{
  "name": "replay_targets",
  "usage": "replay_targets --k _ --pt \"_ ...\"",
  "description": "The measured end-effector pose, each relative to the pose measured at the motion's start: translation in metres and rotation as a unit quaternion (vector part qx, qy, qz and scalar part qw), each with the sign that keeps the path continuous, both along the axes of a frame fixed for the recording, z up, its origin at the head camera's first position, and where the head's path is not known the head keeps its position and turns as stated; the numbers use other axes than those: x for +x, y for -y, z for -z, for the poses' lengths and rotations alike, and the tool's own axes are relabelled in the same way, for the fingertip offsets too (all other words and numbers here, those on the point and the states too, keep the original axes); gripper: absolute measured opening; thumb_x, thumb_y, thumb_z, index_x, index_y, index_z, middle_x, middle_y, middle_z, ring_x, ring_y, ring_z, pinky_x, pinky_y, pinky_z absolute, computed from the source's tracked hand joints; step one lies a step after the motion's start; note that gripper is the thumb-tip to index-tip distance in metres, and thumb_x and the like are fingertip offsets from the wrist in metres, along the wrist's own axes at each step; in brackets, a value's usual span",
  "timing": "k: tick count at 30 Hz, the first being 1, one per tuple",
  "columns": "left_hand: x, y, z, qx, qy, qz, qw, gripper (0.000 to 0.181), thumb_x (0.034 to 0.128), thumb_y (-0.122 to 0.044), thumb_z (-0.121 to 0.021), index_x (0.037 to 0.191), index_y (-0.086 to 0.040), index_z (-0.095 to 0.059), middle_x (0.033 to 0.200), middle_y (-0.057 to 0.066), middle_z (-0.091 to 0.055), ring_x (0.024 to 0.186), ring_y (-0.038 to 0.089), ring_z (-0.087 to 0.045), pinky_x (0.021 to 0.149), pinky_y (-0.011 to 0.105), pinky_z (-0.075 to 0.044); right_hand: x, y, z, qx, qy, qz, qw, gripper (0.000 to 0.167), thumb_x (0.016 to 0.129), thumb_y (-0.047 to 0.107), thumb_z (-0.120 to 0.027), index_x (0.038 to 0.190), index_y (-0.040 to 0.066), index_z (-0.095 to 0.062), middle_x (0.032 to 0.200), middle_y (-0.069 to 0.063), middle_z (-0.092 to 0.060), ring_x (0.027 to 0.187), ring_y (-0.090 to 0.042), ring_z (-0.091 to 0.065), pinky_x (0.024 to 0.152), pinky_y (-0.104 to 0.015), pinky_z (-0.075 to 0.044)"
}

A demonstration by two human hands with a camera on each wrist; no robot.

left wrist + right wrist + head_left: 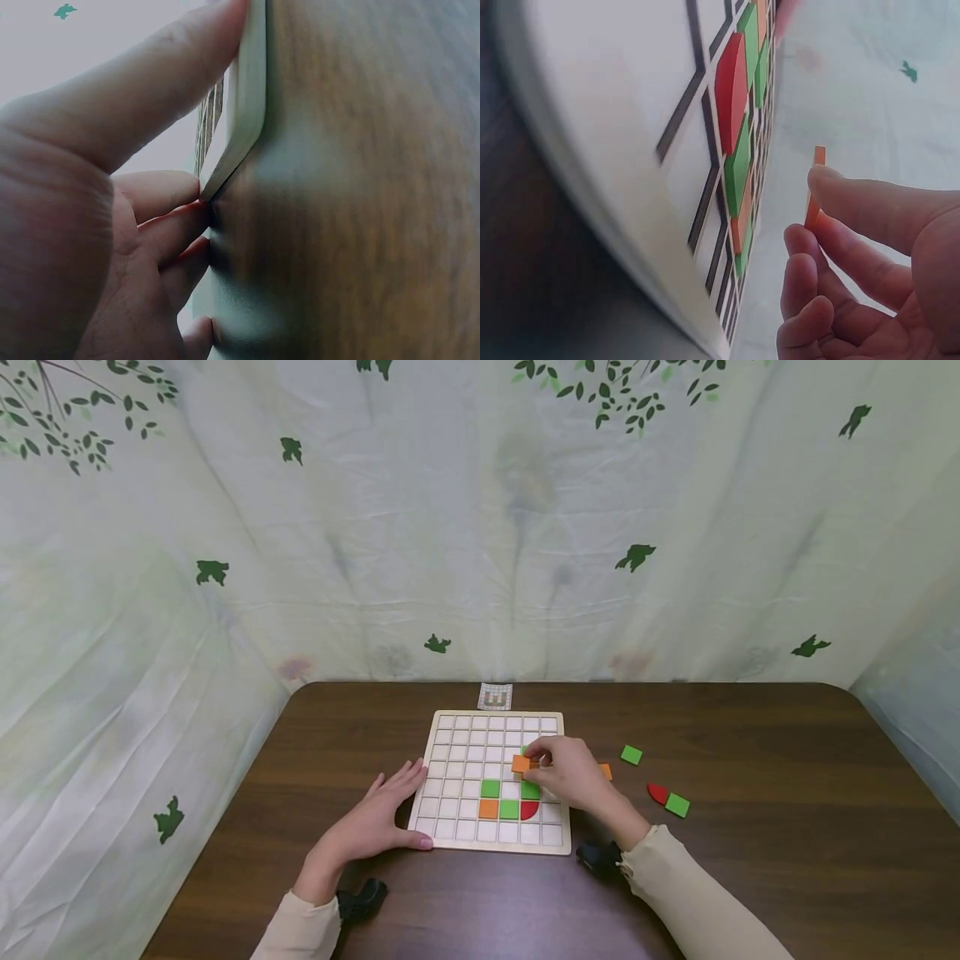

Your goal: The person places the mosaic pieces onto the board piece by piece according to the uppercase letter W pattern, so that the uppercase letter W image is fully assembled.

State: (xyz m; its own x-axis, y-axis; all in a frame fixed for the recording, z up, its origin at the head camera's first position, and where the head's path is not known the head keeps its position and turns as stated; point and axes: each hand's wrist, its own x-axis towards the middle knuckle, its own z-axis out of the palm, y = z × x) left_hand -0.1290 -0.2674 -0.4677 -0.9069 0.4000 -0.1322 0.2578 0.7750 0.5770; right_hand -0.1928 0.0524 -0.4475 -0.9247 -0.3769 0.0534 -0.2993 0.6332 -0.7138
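A pale grid board (450,831) lies on the table with green, orange and red tiles set in some of its squares. My left hand (381,817) is at the board's left side, its thumb at the near left corner and its fingers spread along the edge. In the right wrist view, my right hand (877,247) pinches a thin orange tile (812,212) between thumb and fingers, apart from the board. From the head view, this hand covers part of the grid. Below it sit a green tile (490,788), an orange tile (488,808) and a red quarter-round tile (529,810).
To the board's right lie a loose green tile (632,755), a partly hidden orange tile (606,772), a red rounded tile (657,793) and another green tile (677,806). A small patterned card (495,696) lies behind the board. A leaf-printed curtain (465,543) hangs behind the table.
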Motion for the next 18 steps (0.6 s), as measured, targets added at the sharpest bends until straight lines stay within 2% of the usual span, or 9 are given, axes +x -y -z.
replay_targets --k 5,11,18 --pt "0.000 0.000 0.000 0.004 0.004 0.000 1.0000 0.110 0.0774 -0.051 -0.083 0.158 -0.002 -0.027 0.166 0.013 -0.019 0.153 0.035 -0.011 0.119 0.062 -0.002 -0.002 0.009 0.000 0.003 -0.011 -0.020 0.9997 0.020 0.082 0.012 -0.083 0.100 0.008 -0.076 0.088 0.003 -0.070 0.075 -0.011 -0.056 0.071 -0.029 -0.050" --pt "0.001 0.001 0.000 0.003 0.003 -0.001 1.0000 0.110 0.0773 -0.052 -0.083 0.158 -0.002 -0.027 0.166 0.013 -0.019 0.153 0.035 -0.012 0.120 0.061 -0.002 -0.004 0.019 0.000 0.015 -0.006 -0.034 0.9993 0.020 0.084 0.012 -0.082 0.102 0.008 -0.075 0.091 0.002 -0.070 0.076 -0.010 -0.056 0.074 -0.029 -0.051" --pt "0.001 0.001 0.001 -0.003 0.002 -0.001 1.0000 0.111 0.0769 -0.052 -0.083 0.158 -0.001 -0.027 0.165 0.014 -0.019 0.153 0.035 -0.012 0.120 0.062 -0.003 -0.008 0.030 -0.001 0.025 -0.007 -0.050 0.9984 0.018 0.084 0.010 -0.080 0.101 0.006 -0.075 0.088 0.001 -0.069 0.077 -0.012 -0.058 0.072 -0.029 -0.051"
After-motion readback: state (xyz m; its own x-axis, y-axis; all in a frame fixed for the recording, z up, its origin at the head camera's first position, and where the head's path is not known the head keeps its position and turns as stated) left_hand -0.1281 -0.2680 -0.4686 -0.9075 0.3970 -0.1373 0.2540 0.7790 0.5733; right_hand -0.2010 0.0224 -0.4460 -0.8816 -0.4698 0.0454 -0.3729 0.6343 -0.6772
